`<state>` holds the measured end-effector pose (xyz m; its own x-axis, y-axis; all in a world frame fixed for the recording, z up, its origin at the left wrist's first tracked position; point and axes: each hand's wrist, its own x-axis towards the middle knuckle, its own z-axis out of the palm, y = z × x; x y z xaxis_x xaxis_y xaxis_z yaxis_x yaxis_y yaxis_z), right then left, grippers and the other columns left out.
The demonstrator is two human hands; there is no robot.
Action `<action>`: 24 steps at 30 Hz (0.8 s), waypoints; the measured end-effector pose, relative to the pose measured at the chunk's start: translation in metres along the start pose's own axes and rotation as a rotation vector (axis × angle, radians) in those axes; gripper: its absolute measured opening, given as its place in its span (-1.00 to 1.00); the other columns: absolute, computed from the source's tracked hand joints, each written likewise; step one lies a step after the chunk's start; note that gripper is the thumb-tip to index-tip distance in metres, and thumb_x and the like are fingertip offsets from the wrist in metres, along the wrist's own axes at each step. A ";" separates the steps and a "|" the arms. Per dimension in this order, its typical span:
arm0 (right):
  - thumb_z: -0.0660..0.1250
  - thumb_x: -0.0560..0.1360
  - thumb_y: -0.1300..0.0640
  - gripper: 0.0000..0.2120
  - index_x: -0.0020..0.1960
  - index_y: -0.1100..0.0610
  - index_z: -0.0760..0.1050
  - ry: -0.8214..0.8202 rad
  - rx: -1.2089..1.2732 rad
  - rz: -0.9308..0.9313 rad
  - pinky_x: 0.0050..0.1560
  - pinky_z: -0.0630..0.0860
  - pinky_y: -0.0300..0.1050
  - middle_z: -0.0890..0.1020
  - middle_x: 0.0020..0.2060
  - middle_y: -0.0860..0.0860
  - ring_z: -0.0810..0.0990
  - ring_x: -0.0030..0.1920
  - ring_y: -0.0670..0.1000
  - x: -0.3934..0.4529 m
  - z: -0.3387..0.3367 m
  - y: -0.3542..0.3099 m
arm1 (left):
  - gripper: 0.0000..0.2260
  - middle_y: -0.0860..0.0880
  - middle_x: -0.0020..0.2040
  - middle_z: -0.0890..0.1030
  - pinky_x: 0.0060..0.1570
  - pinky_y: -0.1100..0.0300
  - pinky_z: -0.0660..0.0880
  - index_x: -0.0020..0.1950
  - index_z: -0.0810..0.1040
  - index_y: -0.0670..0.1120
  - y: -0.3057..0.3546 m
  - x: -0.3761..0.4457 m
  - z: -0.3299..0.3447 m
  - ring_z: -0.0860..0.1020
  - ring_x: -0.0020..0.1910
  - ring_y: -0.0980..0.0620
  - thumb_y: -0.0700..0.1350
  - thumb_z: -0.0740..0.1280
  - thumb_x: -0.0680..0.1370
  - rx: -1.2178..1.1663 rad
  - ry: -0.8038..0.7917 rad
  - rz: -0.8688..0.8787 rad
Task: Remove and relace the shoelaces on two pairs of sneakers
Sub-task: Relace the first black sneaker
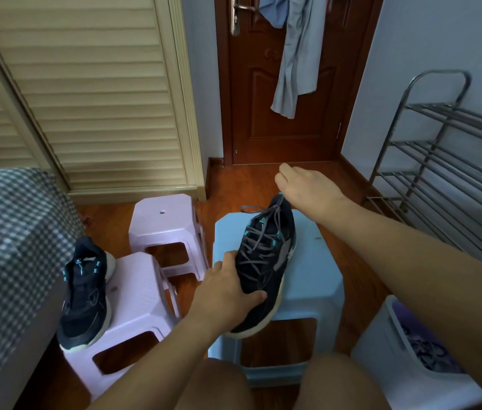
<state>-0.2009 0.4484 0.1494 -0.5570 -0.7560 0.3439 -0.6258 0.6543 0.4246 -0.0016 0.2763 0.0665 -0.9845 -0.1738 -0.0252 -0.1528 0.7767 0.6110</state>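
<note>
Left hand [227,294] grips sneaker [266,261] on blue stool [316,279]; right hand [307,184] pinches lace [278,208].

the right hand [307,184] covers the end of the grey lace [275,214], so i can't tell if its fingers pinch it. the left hand [227,294] hides the near side of the dark sneaker [266,261]. the bed [12,247] hides part of the other sneaker [86,294] and runs off the left edge. the shoe rack [440,173] and the bin [411,356] are cut off at the right, and the stuff in the bin is maybe cloth
</note>
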 end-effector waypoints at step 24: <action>0.42 0.43 -0.30 -0.59 -0.05 -0.01 0.39 -0.116 0.537 0.784 -0.15 0.34 -0.08 0.51 -0.13 0.00 0.57 -0.04 0.13 -0.126 -0.008 -0.034 | -0.46 -0.13 0.50 0.20 0.46 -0.10 0.31 0.56 0.29 0.06 -0.021 0.008 0.033 0.25 0.48 -0.21 -0.06 0.32 0.58 0.052 0.095 -0.088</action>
<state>-0.1051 0.5210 0.0980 -0.9567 -0.1106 0.2693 -0.2024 0.9175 -0.3423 -0.0094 0.2787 0.0272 -0.9547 -0.2975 -0.0007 -0.2452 0.7857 0.5679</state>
